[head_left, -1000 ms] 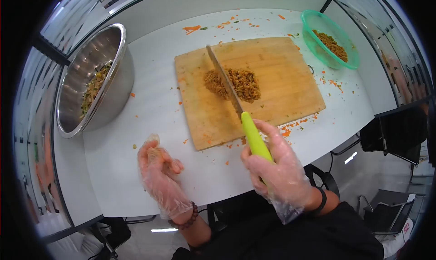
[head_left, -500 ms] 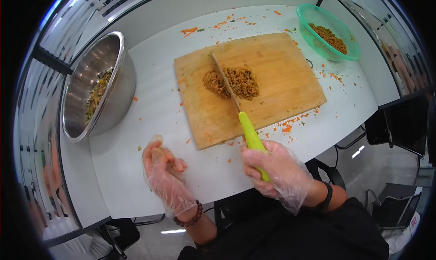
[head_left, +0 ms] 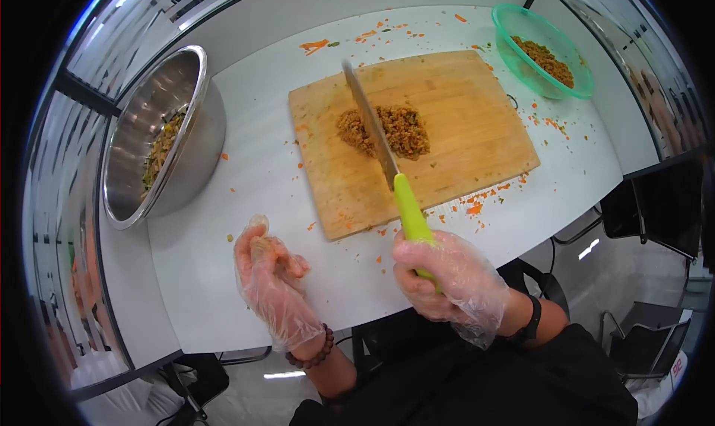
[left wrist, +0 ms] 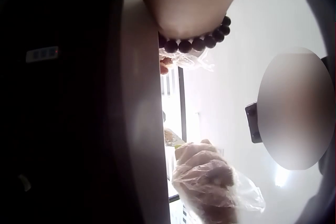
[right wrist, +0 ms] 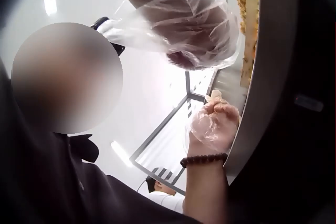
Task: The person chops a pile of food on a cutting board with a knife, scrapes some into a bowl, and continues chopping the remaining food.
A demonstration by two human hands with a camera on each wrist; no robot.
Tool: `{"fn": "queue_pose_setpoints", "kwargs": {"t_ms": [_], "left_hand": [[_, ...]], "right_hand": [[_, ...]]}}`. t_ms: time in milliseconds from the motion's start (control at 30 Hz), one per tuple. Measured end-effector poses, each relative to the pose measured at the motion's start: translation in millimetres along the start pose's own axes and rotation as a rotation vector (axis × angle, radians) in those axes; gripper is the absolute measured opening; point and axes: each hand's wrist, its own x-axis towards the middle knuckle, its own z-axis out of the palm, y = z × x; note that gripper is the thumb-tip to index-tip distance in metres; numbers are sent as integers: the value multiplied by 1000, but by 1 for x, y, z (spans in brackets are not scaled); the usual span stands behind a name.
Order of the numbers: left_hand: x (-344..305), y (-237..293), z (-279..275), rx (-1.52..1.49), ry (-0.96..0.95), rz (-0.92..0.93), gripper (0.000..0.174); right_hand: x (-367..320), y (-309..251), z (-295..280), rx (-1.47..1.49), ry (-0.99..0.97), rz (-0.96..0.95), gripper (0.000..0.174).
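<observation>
My right hand (head_left: 450, 281), in a clear plastic glove, grips the lime-green handle of a kitchen knife (head_left: 407, 206). The blade points away from me, raised over a heap of brown minced food (head_left: 406, 132) on the wooden cutting board (head_left: 477, 113). To the left of the board's near corner, my gloved left hand (head_left: 274, 288) rests near the table with loosely curled fingers and nothing in it. In the left wrist view the right hand (left wrist: 205, 176) appears as a fist; the right wrist view shows the left hand (right wrist: 215, 124) beside the table edge.
A large steel bowl (head_left: 201, 154) with chopped vegetables stands tilted at the left. At the back right is a green plastic basin (head_left: 514, 57) holding more brown mince. Orange scraps (head_left: 475, 208) litter the white table (head_left: 201, 292) around the board. Low partitions enclose the table's sides and back.
The knife came down into the mince half a second ago and is now lifted again, its tip higher over the board. My left hand has stayed almost still.
</observation>
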Motion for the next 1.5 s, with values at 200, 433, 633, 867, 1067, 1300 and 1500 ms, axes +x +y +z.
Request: {"fn": "queue_pose_setpoints", "kwargs": {"t_ms": [200,433,633,867,1067,1300,1500], "left_hand": [[0,1,-1,1,-1,-6,26],[0,1,0,13,13,-15,27],[0,1,0,11,23,-10,26],[0,3,4,31,38,-20,25],[1,1,4,19,22,-16,27],[1,1,1,12,11,-16,27],[3,-1,0,4,13,-13,29]], "right_hand": [[8,14,5,-10,-4,-56,21],[-3,9,12,-23,-18,-42,24],[-5,8,6,-59,-37,-21,26],[-6,7,8,-72,37,7,28],[-10,6,-1,7,66,40,31],[-15,9,-4,-10,95,16,33],[-17,8,-6,-7,113,-26,34]]}}
